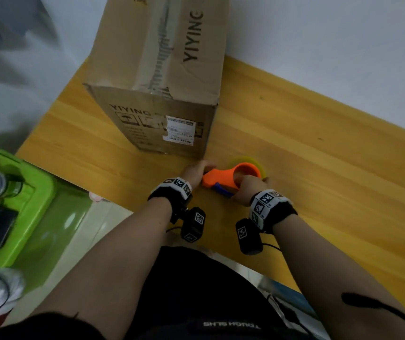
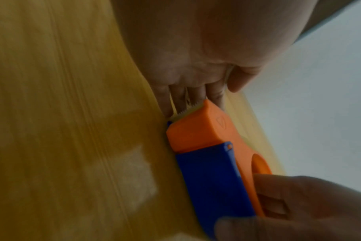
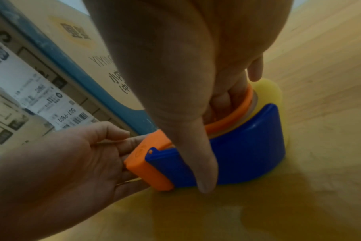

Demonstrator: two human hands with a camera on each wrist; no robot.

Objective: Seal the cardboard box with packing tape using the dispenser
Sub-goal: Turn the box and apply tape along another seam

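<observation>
A tall brown cardboard box (image 1: 162,77) printed YIYING stands on the wooden table (image 1: 319,143), its top seam carrying old torn tape. Just in front of its near right corner lies the orange and blue tape dispenser (image 1: 226,179) with a yellowish tape roll (image 1: 250,160). My right hand (image 1: 250,190) grips the dispenser (image 3: 237,150), its fingers inside the orange ring and its thumb (image 3: 196,154) down the blue cover. My left hand (image 1: 196,171) pinches at the toothed cutter end (image 2: 188,109), where a thin strip of tape shows between its fingers (image 3: 118,143).
A green plastic bin (image 1: 25,192) holding a bottle and dark items stands on the floor to the left, below the table's edge. A white wall runs behind the table. Bare tabletop stretches to the right of the dispenser.
</observation>
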